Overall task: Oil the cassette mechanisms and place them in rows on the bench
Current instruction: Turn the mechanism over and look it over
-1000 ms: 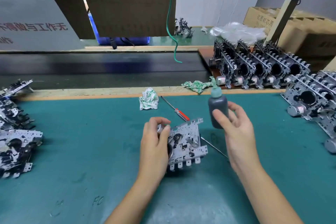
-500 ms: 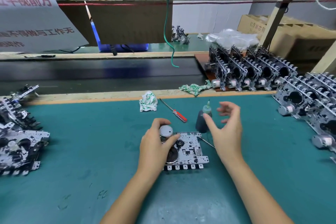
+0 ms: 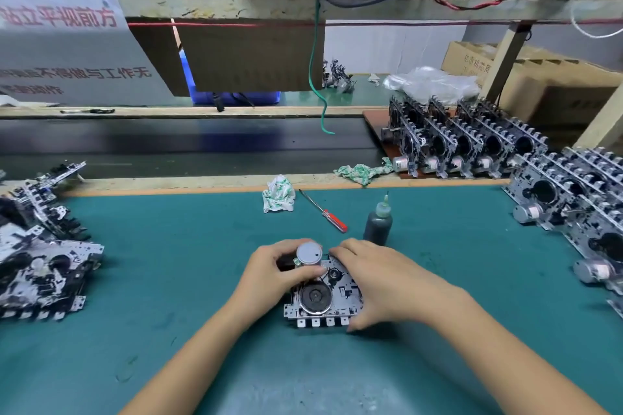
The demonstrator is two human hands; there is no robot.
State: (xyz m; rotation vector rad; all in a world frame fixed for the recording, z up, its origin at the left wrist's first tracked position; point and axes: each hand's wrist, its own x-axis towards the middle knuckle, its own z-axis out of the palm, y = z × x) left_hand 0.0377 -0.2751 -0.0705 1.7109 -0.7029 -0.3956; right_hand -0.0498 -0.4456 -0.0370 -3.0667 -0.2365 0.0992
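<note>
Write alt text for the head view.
Both hands, left hand and right hand, grip a cassette mechanism lying flat on the green bench. An oil bottle and a screwdriver sit just behind it. Finished rows stand far right; a loose pile lies left.

Green-mat counter (image 3: 168, 263): one cassette mechanism (image 3: 323, 300) lies flat under the fingers (image 3: 337, 254), dark oil bottle (image 3: 378, 224) upright just beyond them, red-handled screwdriver (image 3: 323, 211) and crumpled rag (image 3: 278, 194) further out. Loose pile of mechanisms (image 3: 40, 266) well left of the fingers, rows of upright mechanisms (image 3: 573, 205) well right.
</note>
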